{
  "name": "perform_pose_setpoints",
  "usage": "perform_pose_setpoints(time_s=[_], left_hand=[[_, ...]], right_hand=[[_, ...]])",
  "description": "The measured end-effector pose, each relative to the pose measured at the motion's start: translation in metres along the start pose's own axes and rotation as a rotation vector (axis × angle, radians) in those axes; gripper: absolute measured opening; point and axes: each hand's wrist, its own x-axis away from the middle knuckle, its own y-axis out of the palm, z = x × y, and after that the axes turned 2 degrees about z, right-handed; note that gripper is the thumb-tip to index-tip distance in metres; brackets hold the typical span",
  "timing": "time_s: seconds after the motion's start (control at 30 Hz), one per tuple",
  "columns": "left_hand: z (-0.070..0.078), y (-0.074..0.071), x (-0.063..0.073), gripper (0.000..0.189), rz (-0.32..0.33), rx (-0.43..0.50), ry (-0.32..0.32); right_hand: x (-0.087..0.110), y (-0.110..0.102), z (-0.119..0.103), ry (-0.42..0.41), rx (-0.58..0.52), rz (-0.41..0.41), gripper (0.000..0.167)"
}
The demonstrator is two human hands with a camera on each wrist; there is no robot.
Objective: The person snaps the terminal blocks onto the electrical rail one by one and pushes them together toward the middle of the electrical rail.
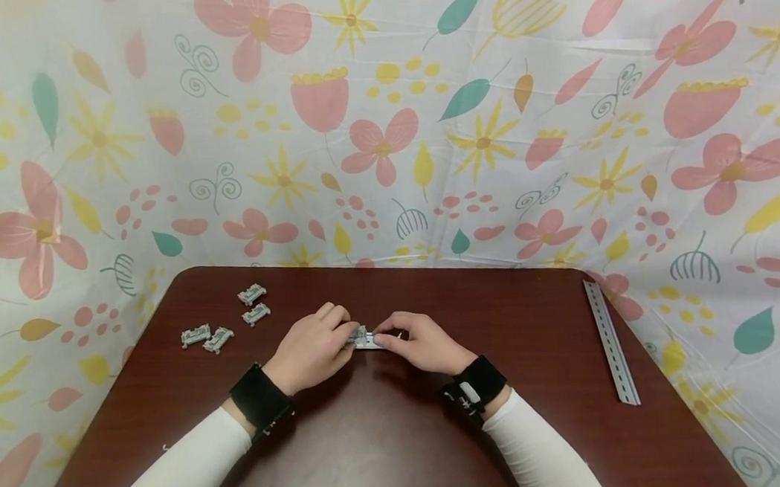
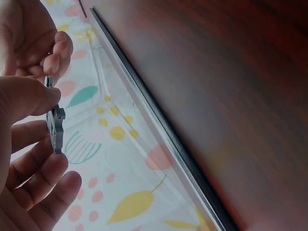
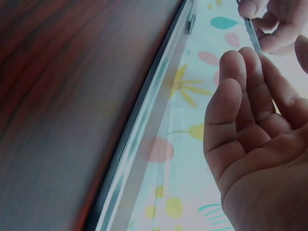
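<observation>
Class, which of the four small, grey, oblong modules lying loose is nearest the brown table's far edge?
The farther grey module of the pair nearer the left hand; the other three lie farther from that edge.

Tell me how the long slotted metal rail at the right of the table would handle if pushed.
The slotted metal rail looks straight and metallic, so it's probably stiff. Its narrow, perforated shape suggests it's fairly light for its length. Lying flat on the tabletop, it would likely slide rather than roll.

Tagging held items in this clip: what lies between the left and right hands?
In the head view, a short silvery rail is between the left hand and right hand, with a small grey part near its left end.
</observation>
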Motion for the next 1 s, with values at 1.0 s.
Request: perform_pose_setpoints(time_s=[1.0], left_hand=[[0.0072, 0.0004, -0.003, 0.026, 0.076, 0.029, 0.139]], right_hand=[[-0.0001, 0.0058, -0.0048, 0.064, -0.067, -0.036, 0.017]])
